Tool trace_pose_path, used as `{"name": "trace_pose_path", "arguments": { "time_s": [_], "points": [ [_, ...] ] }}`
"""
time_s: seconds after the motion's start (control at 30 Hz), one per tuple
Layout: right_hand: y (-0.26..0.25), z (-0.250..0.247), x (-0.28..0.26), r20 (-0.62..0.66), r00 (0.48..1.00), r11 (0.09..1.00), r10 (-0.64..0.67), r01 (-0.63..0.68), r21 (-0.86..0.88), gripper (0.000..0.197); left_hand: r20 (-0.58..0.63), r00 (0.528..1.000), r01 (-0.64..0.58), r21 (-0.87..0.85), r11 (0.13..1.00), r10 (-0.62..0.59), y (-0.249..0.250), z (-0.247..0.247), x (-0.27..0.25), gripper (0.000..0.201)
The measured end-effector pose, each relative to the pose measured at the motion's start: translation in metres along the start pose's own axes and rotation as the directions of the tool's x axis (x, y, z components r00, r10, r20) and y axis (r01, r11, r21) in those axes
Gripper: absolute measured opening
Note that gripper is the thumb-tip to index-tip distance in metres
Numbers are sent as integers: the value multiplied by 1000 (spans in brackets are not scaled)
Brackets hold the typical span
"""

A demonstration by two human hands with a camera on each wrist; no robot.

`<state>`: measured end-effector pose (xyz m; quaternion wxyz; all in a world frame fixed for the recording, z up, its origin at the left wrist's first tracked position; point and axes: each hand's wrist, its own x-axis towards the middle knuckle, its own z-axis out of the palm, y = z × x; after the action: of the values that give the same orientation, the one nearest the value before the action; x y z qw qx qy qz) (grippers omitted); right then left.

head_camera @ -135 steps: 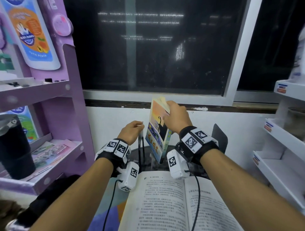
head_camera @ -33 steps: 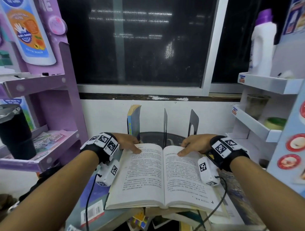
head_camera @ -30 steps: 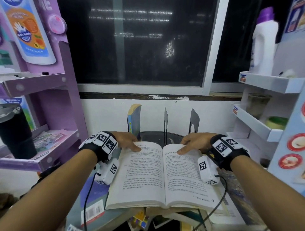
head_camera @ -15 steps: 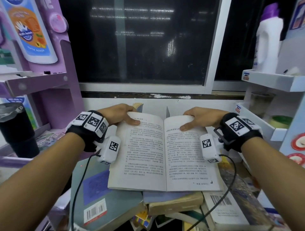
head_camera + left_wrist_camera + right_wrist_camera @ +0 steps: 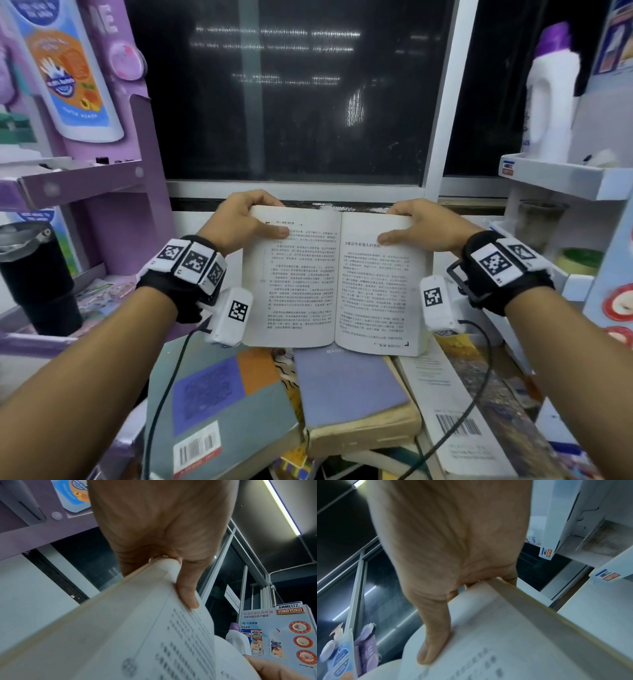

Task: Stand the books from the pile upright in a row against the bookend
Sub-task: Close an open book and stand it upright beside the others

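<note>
An open book [image 5: 337, 277] with printed pages is held up in the air above the pile. My left hand [image 5: 245, 219] grips its top left corner, thumb on the page [image 5: 187, 591] and fingers behind. My right hand [image 5: 414, 222] grips the top right corner the same way, thumb pressed on the page [image 5: 433, 639]. Below lies the pile: a grey book with blue and orange blocks [image 5: 222, 404], a lilac book [image 5: 349, 387] and a white book with a barcode [image 5: 455, 411]. The lifted book hides the bookend and the standing book.
A purple shelf unit [image 5: 78, 185] with a black tumbler [image 5: 34, 274] stands on the left. White shelves [image 5: 561, 178] with a white bottle [image 5: 551, 99] stand on the right. A dark window [image 5: 291, 92] is straight ahead.
Both hands have lifted the open book off the pile and raised it toward the window, tilting its pages toward me. It now covers the bookend and the standing book.
</note>
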<state>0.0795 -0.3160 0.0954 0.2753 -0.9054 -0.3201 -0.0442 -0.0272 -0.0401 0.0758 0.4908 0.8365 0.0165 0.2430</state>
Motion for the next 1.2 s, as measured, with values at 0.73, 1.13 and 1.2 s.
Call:
{"name": "trace_pose_path", "arguments": {
  "time_s": [0.73, 1.13, 1.2],
  "points": [
    [-13, 19, -10, -281, 954, 919, 103, 17, 393, 26, -107, 980, 117, -358, 926, -165, 5, 29, -10, 24],
    [-61, 34, -16, -144, 989, 834, 19, 63, 548, 39, 13, 996, 84, -375, 923, -85, 39, 51, -17, 20],
    [-65, 39, -14, -141, 990, 834, 8, 71, 547, 44, 26, 997, 75, -357, 931, -71, 43, 52, -19, 16]
  ]
}}
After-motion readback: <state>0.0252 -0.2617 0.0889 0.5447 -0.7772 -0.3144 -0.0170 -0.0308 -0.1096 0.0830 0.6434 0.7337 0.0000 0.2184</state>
